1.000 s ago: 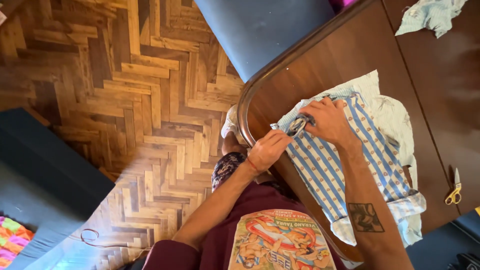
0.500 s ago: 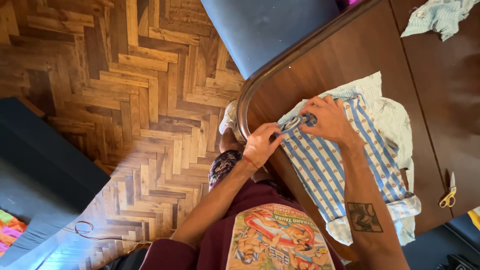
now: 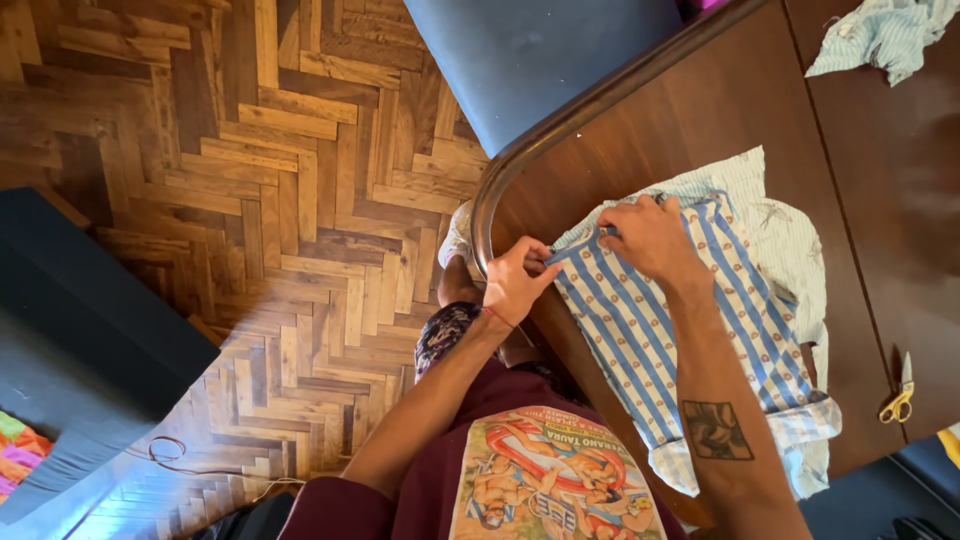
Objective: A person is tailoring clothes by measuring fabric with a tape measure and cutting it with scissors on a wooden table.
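Both hands are pinching the blue striped shirt (image 3: 670, 330), which is lying on the brown surface (image 3: 760, 110) near its round edge: left hand (image 3: 517, 282), right hand (image 3: 650, 238). Yellow scissors (image 3: 898, 400) are lying nearby.

bare table (image 3: 880, 200) beyond shirt (image 3: 690, 330); scissors (image 3: 898, 400) far right.

The person is wearing a maroon T-shirt (image 3: 420, 480) bearing a colourful cartoon print (image 3: 555, 480). A thin red string is circling the left wrist (image 3: 497, 318), and a dark square tattoo (image 3: 716, 430) is showing on the right forearm.
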